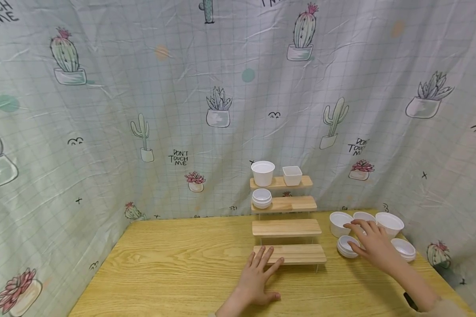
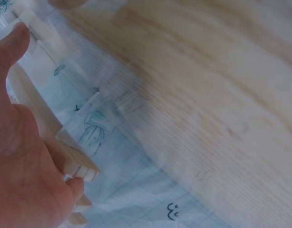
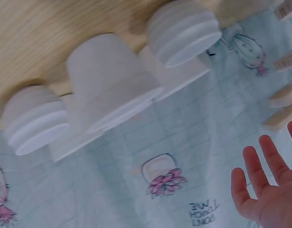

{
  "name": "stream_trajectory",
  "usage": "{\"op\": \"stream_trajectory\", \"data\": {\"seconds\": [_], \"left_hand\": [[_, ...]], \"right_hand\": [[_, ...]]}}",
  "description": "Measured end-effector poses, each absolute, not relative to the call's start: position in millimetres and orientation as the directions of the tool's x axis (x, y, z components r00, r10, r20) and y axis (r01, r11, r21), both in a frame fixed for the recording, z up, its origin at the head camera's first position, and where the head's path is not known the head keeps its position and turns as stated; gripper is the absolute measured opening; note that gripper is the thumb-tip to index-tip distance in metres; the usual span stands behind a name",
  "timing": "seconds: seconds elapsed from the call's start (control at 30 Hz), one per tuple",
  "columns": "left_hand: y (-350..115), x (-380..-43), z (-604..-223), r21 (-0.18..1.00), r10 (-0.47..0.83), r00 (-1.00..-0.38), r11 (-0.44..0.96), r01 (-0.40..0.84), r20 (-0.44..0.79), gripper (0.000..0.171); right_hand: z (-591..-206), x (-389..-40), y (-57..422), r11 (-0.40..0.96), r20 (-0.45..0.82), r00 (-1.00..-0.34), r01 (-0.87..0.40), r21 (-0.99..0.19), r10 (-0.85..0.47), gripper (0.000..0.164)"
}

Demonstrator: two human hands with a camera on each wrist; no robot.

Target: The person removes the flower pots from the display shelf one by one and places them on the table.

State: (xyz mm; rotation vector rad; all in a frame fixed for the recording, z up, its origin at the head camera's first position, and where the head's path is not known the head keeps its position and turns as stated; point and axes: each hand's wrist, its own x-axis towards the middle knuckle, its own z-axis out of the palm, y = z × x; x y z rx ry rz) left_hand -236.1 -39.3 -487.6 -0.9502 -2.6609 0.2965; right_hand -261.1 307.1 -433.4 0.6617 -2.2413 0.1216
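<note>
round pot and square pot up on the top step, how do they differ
The round pot has a circular rim; the square pot has four sides. The round pot looks bigger and taller than the square pot. The round pot stands at the top step's left end, the square pot nearer its right. Both are white, upright and open-topped.

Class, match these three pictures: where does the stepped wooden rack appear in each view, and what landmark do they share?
Head: the wooden rack stands right of centre, its four shelves rising toward the back.
Left wrist: parts of its shelves show at the left, partly hidden by the left hand.
Right wrist: its shelves are cut off by the right edge, above the right hand.
Shared landmark: the cactus-print cloth.
</note>
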Motion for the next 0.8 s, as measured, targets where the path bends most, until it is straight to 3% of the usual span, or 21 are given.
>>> {"op": "stream_trajectory", "data": {"seconds": [0.37,0.7,0.8], "left_hand": [[-38,-236,-486,-0.312,0.644,-0.734,0.757,0.574,0.213,0.085],[-39,-236,-487,-0.312,0.645,-0.736,0.756,0.575,0.207,0.084],[-39,-236,-487,-0.314,0.646,-0.732,0.756,0.574,0.216,0.083]], "right_hand": [[-425,-266,279,0.833,0.717,-0.505,-0.518,0.192,-0.480,0.062],[-421,-274,254,0.802,0.687,-0.517,-0.574,0.164,-0.510,0.061],[-417,-277,244,0.786,0.678,-0.513,-0.599,0.157,-0.527,0.046]]}}
